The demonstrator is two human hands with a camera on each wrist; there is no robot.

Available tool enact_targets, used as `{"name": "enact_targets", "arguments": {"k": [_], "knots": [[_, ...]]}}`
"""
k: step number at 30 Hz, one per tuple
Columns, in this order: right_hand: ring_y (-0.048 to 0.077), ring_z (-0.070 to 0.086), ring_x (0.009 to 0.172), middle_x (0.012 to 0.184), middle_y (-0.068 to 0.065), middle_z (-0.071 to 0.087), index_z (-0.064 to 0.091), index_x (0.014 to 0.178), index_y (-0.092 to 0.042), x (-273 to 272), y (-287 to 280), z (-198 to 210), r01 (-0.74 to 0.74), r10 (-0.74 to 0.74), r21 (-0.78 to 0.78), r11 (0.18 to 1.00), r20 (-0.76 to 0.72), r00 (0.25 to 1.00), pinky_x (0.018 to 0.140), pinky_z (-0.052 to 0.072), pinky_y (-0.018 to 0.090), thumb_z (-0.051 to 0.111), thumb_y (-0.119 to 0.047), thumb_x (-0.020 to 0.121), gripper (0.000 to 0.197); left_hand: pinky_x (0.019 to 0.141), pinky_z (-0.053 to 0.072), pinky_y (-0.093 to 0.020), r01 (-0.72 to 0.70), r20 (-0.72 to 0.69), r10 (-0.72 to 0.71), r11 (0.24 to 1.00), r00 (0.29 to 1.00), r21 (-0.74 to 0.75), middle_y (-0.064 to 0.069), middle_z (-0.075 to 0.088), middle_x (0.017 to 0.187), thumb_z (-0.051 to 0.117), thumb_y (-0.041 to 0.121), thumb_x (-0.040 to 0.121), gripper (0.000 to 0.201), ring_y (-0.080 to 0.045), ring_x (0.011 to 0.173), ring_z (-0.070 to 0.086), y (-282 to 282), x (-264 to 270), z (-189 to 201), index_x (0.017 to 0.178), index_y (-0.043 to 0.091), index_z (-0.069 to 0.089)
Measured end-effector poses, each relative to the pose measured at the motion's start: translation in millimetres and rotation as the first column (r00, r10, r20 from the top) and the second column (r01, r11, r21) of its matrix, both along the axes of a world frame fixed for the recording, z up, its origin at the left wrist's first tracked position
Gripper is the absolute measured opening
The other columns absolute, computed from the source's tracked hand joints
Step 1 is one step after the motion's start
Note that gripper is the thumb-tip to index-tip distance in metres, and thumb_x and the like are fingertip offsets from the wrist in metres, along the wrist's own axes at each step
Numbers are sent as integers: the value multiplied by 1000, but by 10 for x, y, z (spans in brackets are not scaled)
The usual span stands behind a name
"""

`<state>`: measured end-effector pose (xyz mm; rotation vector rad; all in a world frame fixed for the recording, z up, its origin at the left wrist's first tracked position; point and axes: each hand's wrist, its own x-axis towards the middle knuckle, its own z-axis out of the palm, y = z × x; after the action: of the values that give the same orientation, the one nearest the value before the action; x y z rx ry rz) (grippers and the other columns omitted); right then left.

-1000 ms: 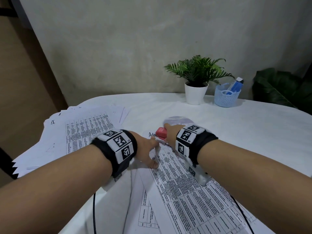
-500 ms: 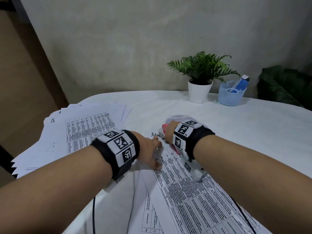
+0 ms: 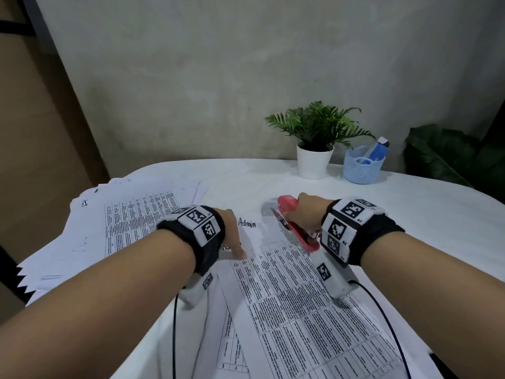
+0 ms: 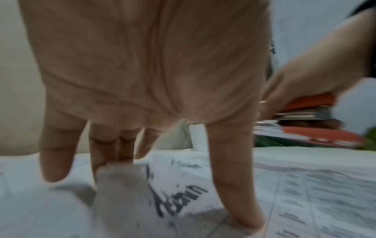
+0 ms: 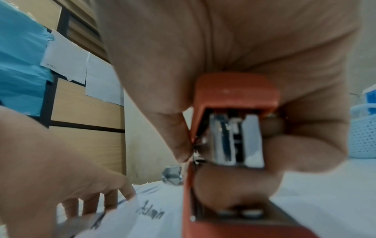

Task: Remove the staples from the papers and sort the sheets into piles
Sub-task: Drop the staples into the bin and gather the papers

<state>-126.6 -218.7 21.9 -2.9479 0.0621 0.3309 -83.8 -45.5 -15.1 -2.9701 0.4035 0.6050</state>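
- R hand [image 3: 307, 212] is clamped round the red stapler [image 3: 296, 225]; thumb on one side, fingers curled under the metal magazine per the right wrist view; it's lifted off the sheet, not resting on it
- L hand [image 3: 232, 236] is spread flat w/ fingers straight, tips pressing down the top sheet [image 3: 295, 302] by the handwritten "Admin" label [image 3: 247, 223]; grips nothing
- Key relation: the sheet's top-left corner lies just beside the L fingertips [image 4: 244, 214] and to the L of the stapler, near but apart from it; L hand is nearer that corner, R hand carries the tool
- Stapler long axis runs diagonally, far-left to near-right; one end points away toward the far side of the table [image 3: 382, 214], the other back toward the R wrist; which end bears the remover tab I can't tell; motion blur in both wrist views
- Sheet long axis runs from the corner near the hands down toward the person, slanting to the R; another sheet shows beneath its L edge
- No staple visible at this res; can't say if it's out or in
- Sorted pile [image 3: 131, 214] lies well to the L; fanned, printed side up
- Judgement: next move prob. needs the stapler end brought L and down to the pinned corner while L hand holds the paper still; risk is tearing the corner
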Motion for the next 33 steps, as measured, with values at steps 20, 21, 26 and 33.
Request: {"name": "enact_targets", "arguments": {"k": [20, 21, 26, 33], "knots": [[17, 51, 75, 92, 4, 51, 42, 121, -4, -376, 50, 261, -20, 11, 148, 989, 57, 998, 58, 41, 24, 44, -40, 94, 45, 90, 53, -44, -294, 183, 457, 781, 870, -551, -15, 67, 108, 64, 8, 76, 34, -32, 99, 64, 1138, -123, 998, 109, 5, 63], [14, 49, 67, 85, 2, 50, 43, 116, -6, -380, 136, 276, -34, 24, 168, 985, 59, 998, 53, 38, 22, 44, -40, 93, 41, 89, 54, -47, -319, 178, 511, 734, 841, -600, -16, 68, 106, 66, 7, 72, 37, -34, 97, 64, 1324, -79, 1060, 108, 4, 63], [20, 52, 79, 96, 4, 49, 41, 120, -8, -410, 653, 288, -116, 112, 187, 975, 34, 993, 65, 45, 27, 44, -43, 92, 45, 90, 46, -36, -359, 286, 682, 639, 673, -681, -18, 61, 118, 74, 5, 75, 49, -34, 110, 57, 1954, 109, 1041, 120, 0, 53], [21, 50, 84, 98, 2, 48, 41, 122, -9, -378, 1423, 213, -212, 219, 220, 952, -8, 976, 67, 43, 28, 45, -43, 92, 46, 100, 44, -41, -402, 245, 724, 594, 645, -696, -16, 44, 140, 75, 23, 79, 80, -35, 120, 52, 2500, 197, 509, 144, 12, 30]]}}
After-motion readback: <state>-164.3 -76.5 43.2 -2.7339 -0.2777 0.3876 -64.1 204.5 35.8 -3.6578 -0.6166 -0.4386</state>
